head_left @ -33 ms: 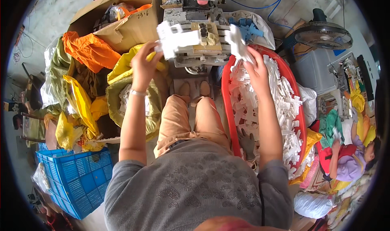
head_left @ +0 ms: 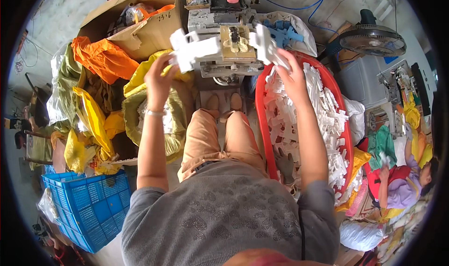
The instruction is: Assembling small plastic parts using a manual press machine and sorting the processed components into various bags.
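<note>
In front of me stands a machine with a small tan plate, which carries a dark fitting and a pale yellowish form. My left hand is closed on a white plastic part with a notched outline, held at the plate's left side. At its right side, my right hand pinches a second white plastic part, longer and tilted. Both parts are slightly blurred, and the fingertips are partly hidden behind them. Below my right hand is a red tub heaped with similar white parts.
A grey glove lies in the tub. Left are an olive sack, a cardboard box and a blue crate. A fan and a bag of blue pieces stand at the right; another person sits beyond.
My left hand has shifted left and slightly down with its white part, which now tilts more. The part in my right hand has moved left and up, closer to the plate.
</note>
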A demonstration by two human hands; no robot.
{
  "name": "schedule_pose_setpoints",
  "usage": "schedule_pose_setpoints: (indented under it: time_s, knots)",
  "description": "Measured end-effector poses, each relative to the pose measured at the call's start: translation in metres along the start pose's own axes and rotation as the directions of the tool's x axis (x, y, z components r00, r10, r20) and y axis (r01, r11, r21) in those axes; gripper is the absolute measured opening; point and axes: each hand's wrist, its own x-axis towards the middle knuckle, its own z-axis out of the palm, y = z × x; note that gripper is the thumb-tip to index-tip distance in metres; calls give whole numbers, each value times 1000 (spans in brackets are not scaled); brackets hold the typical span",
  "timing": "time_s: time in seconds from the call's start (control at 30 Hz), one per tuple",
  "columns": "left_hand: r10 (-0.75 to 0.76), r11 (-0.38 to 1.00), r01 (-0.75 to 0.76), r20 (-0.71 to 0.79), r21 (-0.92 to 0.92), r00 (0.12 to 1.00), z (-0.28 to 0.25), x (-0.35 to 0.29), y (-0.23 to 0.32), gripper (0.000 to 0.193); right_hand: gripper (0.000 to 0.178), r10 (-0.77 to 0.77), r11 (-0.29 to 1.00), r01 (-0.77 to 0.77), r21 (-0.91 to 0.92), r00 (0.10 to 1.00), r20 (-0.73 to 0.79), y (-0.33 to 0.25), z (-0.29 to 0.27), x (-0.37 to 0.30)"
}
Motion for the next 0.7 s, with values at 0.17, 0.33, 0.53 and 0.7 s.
schedule_pose_setpoints:
  time_s: [0.17, 0.33, 0.53, 0.7]
  knots:
    - [-301, 913, 343, -201, 221, 932, -91, -68, -47, 27, 38, -297, 887, 329, -324, 944, 145, -8, 28, 46]
    - [-346, 859, 397, -207, 324, 915, -122, -119, -74, 25, 37, -145, 784, 372, -498, 888, 436, -8, 22, 60]
    - [-454, 830, 470, -126, 301, 882, -132, -166, -169, 36, 27, -333, 852, 304, -427, 943, 6, -6, 8, 9]
    - [-399, 821, 333, 51, 464, 915, -121, -183, -163, 23, 13, 118, 927, -113, -358, 993, -7, 66, -4, -137]
